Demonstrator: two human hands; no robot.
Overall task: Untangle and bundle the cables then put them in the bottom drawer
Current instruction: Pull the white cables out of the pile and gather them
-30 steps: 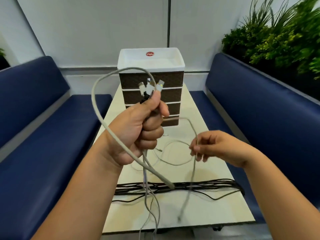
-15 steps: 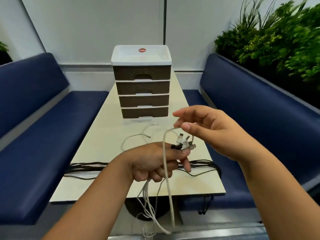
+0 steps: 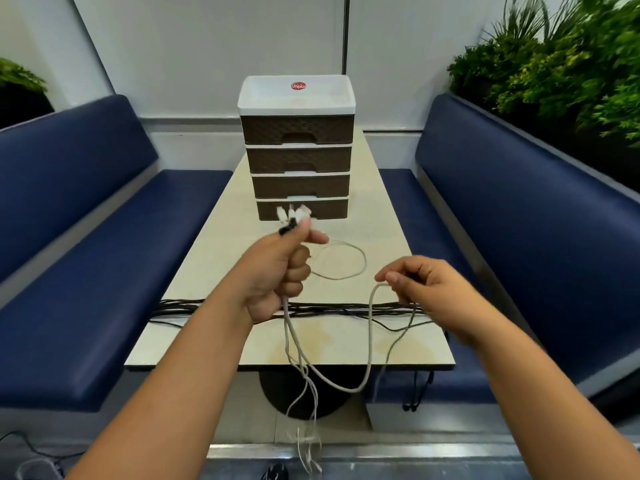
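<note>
My left hand (image 3: 278,268) is a fist around several white cables (image 3: 294,344), with their plugs (image 3: 293,213) sticking up above my thumb. The cables hang from the fist past the table's front edge. My right hand (image 3: 427,289) pinches one white cable (image 3: 370,327), which droops in a loop back toward the left hand. A long bundle of black cables (image 3: 332,308) lies across the table (image 3: 332,344). A thin white loop (image 3: 341,259) rests on the table behind my hands. The brown drawer unit (image 3: 298,147) stands at the table's far end, its bottom drawer (image 3: 329,209) shut.
Blue benches (image 3: 86,271) flank the table on both sides. Green plants (image 3: 554,64) grow behind the right bench. The table's dark pedestal (image 3: 277,389) stands below the front edge. Thin cables lie on the floor at lower left (image 3: 31,455).
My left hand rose with the plug ends, and my right hand dropped lower and to the right, drawing out one white cable into a hanging loop. The view tilted.
</note>
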